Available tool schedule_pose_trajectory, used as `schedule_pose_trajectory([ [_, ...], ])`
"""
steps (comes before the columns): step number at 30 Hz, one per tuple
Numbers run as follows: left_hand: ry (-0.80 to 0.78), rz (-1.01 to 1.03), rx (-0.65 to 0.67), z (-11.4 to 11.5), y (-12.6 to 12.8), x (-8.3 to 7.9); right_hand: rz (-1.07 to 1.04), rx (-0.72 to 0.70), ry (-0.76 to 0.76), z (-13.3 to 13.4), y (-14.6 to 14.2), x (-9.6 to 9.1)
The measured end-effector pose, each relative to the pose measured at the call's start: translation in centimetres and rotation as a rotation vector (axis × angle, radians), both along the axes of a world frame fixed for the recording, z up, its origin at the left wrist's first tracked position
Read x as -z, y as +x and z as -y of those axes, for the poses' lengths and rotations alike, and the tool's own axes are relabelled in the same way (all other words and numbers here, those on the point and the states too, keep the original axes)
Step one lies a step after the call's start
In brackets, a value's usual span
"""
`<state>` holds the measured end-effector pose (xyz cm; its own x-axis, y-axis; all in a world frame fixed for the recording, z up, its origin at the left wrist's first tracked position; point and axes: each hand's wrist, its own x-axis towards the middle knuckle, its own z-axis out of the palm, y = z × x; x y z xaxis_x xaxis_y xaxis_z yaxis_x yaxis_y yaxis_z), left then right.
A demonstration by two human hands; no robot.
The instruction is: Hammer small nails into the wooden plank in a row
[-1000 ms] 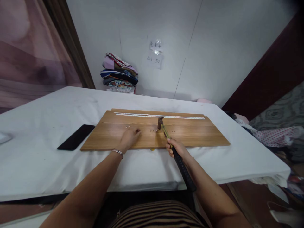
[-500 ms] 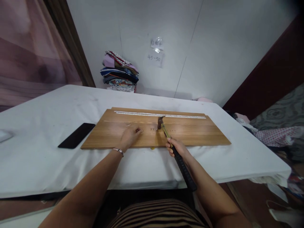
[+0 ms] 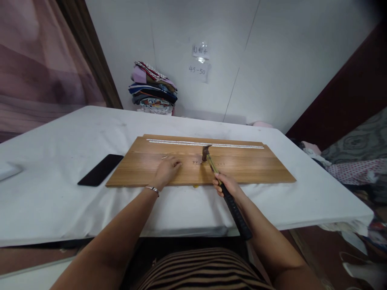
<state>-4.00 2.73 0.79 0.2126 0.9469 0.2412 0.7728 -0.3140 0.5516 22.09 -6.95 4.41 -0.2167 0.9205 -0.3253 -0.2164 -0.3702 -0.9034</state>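
A long wooden board point(image 3: 248, 167) lies on the white table point(image 3: 60, 189). My right hand point(image 3: 227, 186) grips the black handle of a hammer point(image 3: 211, 165); its head rests just above the board beside a short row of small nails point(image 3: 196, 163). My left hand point(image 3: 167, 171) lies on the board to the left of those nails, fingers curled and pinched; what they hold is too small to see. A loose nail point(image 3: 165, 157) lies just beyond that hand. A white strip point(image 3: 205, 143) runs along the board's far edge.
A black phone point(image 3: 100, 170) lies on the table left of the board. A stack of folded fabrics point(image 3: 153, 90) stands at the back against the white wall. A white object point(image 3: 7, 170) sits at the far left edge. Cloth heaps point(image 3: 347, 169) lie to the right.
The view has tilted slightly, shifting everything a little. Both hands and the hammer stay in nearly the same places on the board.
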Motion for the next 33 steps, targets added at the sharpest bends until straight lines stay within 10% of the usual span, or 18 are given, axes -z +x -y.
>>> schedule_pose_trajectory([
  [33, 0.004, 0.05, -0.008, -0.3, -0.13, 0.42, -0.019, 0.007, -0.022, -0.06, 0.09, 0.07],
])
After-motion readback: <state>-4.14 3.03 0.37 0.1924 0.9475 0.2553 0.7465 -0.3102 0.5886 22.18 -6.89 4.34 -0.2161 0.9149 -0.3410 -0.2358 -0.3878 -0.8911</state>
